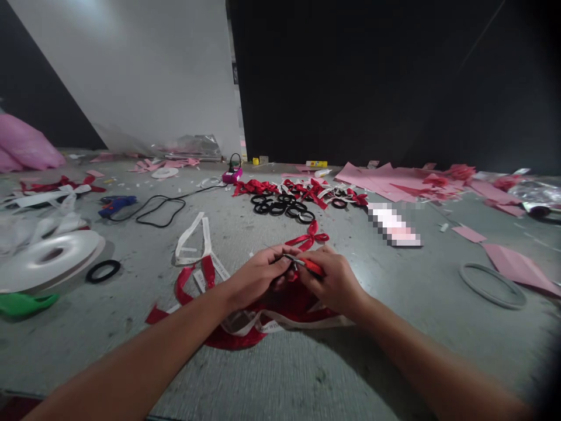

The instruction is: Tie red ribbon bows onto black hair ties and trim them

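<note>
Hands meet near the table's point(394, 327) front edge, left hand point(256, 278) and right hand point(333, 283) both pinched on a red ribbon piece point(312, 266), steadying it over loose ribbon scraps point(245, 327).

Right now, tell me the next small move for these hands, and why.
Probably draw the ribbon snug. Both hands meet over the pile of red ribbon: the left hand pinches something small and dark, the right hand grips a red piece against it. A finished bow lies just beyond, and more bows sit by the black rings, so another bow seems underway.
</note>
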A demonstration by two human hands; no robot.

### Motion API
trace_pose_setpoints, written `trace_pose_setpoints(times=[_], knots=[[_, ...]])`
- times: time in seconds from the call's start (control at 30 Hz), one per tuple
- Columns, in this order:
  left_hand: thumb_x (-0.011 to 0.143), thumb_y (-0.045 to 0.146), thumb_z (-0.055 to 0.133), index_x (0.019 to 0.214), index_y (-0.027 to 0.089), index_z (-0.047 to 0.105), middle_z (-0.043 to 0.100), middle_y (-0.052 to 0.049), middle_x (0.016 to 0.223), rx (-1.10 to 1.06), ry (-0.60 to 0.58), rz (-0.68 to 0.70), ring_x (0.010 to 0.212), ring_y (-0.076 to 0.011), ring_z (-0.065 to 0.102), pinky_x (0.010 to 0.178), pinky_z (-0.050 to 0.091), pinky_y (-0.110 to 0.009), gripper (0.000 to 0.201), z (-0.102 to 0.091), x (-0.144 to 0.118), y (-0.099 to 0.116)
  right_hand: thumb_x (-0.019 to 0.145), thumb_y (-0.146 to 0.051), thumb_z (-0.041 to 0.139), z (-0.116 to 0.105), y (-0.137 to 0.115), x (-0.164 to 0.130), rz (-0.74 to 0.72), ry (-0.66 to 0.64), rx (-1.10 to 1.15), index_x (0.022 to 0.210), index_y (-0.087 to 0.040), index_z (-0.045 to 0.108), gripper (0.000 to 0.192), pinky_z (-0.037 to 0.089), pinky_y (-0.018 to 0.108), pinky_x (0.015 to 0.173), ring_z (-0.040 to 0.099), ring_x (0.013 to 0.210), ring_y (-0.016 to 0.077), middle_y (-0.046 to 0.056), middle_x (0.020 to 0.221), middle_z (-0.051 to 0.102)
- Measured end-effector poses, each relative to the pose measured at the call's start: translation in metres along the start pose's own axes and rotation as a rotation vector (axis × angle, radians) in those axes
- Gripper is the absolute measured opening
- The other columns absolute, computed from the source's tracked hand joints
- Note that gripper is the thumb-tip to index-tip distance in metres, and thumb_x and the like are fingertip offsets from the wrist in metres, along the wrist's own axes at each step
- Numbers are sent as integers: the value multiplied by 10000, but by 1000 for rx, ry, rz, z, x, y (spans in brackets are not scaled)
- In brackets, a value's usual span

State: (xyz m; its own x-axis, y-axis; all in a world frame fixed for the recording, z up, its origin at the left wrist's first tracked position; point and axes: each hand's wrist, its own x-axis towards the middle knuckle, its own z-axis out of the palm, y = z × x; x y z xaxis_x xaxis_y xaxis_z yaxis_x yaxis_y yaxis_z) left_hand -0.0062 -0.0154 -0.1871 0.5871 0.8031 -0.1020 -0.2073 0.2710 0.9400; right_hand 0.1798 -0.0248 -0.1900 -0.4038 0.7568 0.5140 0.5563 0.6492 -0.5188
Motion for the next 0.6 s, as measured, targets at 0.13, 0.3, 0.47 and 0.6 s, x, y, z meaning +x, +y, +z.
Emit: trace_pose_setpoints(times=[0.13,0.3,0.47,0.6], knots=[[865,383,600,1114,168,543,462,41,667,6,7,-32,538,-69,375,508,276,-196,334,1,0,-3,858,-181,513,-2,-1,0,22,-7,-9,795,-191,661,162,374,314,704,539,646,151,19,744,707],[882,383,546,974,202,497,434,60,602,70,108,-21,500,-71,357,486,249,-195,209,6,0,1,856,-247,561,-3,-2,-4,-3,-60,-35,849,-201,675,123,376,314,707,539,668,155,19,784,704],[843,284,565,898,184,504,445,49,595,181,86,42,512,-76,376,490,263,-207,129,6,-1,0,842,-238,567,2,-3,-5,49,-11,-116,875,-207,695,136,365,307,680,536,644,160,16,730,699],[842,252,554,930,176,507,501,32,591,176,85,59,529,-92,427,524,309,-224,125,2,1,-5,841,-212,551,3,-5,-4,97,-18,-124,882,-212,713,167,370,300,675,545,642,165,16,720,709]])
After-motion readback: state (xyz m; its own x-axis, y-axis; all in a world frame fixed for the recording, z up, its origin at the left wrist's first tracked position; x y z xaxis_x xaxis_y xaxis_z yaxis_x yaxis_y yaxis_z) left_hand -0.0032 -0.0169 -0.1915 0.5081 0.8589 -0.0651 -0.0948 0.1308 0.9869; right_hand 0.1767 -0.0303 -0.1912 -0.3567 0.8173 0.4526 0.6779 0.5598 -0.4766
